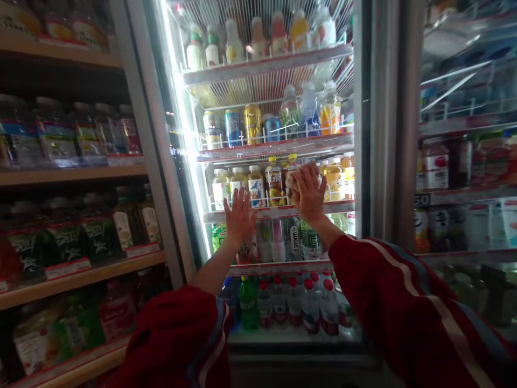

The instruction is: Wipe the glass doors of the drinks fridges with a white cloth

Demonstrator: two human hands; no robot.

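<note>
I face an open drinks fridge with lit wire shelves (278, 146) full of bottles and cans. My left hand (239, 215) is raised with fingers spread, open, in front of the third shelf's yellow-capped juice bottles (256, 186). My right hand (309, 193) reaches into the same shelf with its fingers wrapped around a pale bottle (291, 180), mostly hidden by the hand. Both forearms come out of red sleeves with white stripes (404, 302).
Cans (252, 123) stand on the shelf above and red-capped water bottles (311, 304) on the bottom shelf. Wooden store shelves (76, 175) of dark bottles run along the left. A closed glass fridge door (464, 161) stands to the right, behind a grey frame post (383, 118).
</note>
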